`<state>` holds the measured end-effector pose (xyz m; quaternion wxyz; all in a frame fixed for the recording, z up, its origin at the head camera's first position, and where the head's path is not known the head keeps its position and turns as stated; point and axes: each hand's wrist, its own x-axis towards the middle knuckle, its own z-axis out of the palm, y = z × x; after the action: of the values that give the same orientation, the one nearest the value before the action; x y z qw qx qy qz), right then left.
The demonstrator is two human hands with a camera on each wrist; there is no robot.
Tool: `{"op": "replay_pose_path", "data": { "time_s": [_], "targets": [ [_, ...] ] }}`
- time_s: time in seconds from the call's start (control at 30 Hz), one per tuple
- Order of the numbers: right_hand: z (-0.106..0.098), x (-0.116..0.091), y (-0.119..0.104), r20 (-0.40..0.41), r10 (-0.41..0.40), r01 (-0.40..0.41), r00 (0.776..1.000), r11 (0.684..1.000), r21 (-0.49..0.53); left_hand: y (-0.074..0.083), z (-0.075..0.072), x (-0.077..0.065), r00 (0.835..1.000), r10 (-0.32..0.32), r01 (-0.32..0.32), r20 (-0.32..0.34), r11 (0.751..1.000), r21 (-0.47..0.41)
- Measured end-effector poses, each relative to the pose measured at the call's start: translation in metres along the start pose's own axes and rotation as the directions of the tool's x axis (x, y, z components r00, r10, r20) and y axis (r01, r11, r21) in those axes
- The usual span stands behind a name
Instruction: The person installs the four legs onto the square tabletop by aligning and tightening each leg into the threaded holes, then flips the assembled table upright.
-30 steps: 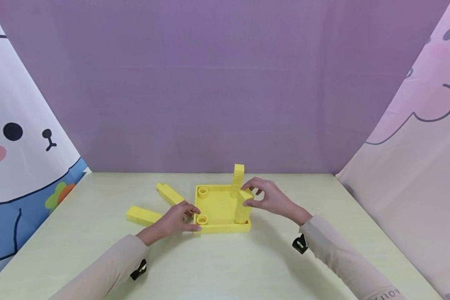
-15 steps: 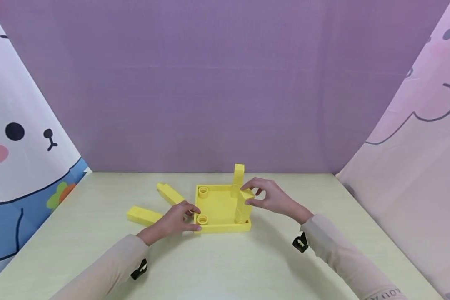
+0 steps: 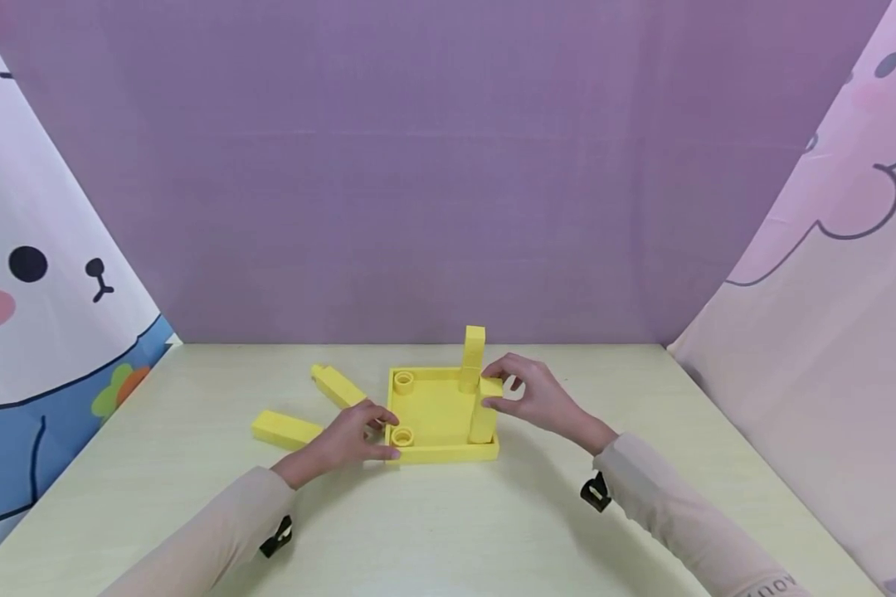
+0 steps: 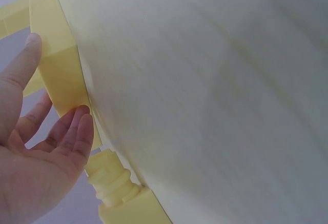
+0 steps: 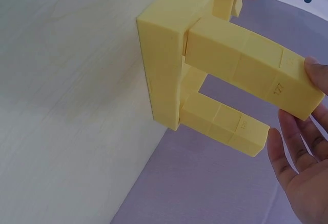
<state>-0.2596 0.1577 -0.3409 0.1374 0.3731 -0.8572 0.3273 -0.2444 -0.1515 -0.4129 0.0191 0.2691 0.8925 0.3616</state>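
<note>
A yellow square tabletop point(image 3: 435, 414) of a toy-sized table lies upside down, raised rim facing up. My left hand point(image 3: 339, 439) grips its near left corner, thumb on the front side and fingers on the left side point(image 4: 64, 75). At the near right corner stands a yellow square leg point(image 3: 483, 419), marked 127 in the right wrist view. My right hand point(image 3: 541, 396) pinches the top of this leg between thumb and fingers. Another leg point(image 3: 473, 356) stands upright by itself at the far right corner. Both left corners show bare round sockets point(image 3: 403, 437).
Two loose yellow legs, one farther back point(image 3: 339, 385) and one nearer point(image 3: 287, 429), lie on the pale table point(image 3: 448, 531) left of the tabletop. One shows a threaded end point(image 4: 110, 177) beside my left hand. A purple cloth point(image 3: 418, 207) hangs behind.
The leg in my right hand has turned a little about its length and stands straighter. My left hand and the tabletop stay in place.
</note>
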Motion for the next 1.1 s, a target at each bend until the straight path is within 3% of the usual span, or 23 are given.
{"op": "replay_pose_path", "data": {
  "time_s": [0.6, 0.77, 1.1],
  "targets": [
    [-0.012, 0.004, 0.003, 0.156, -0.032, 0.024, 0.987, 0.998, 0.05, 0.001, -0.001, -0.001, 1.0, -0.011, 0.011, 0.012, 1.0, 0.013],
    [-0.009, 0.003, 0.003, 0.129, -0.045, 0.037, 0.991, 0.997, 0.061, 0.002, -0.001, -0.001, 1.0, -0.004, 0.004, 0.01, 1.0, 0.017],
    [0.005, -0.003, 0.0, -0.024, -0.002, 0.002, 1.0, 1.0, -0.005, 0.001, -0.001, 0.0, 1.0, 0.004, -0.004, 0.003, 1.0, 0.022]
  ]
}}
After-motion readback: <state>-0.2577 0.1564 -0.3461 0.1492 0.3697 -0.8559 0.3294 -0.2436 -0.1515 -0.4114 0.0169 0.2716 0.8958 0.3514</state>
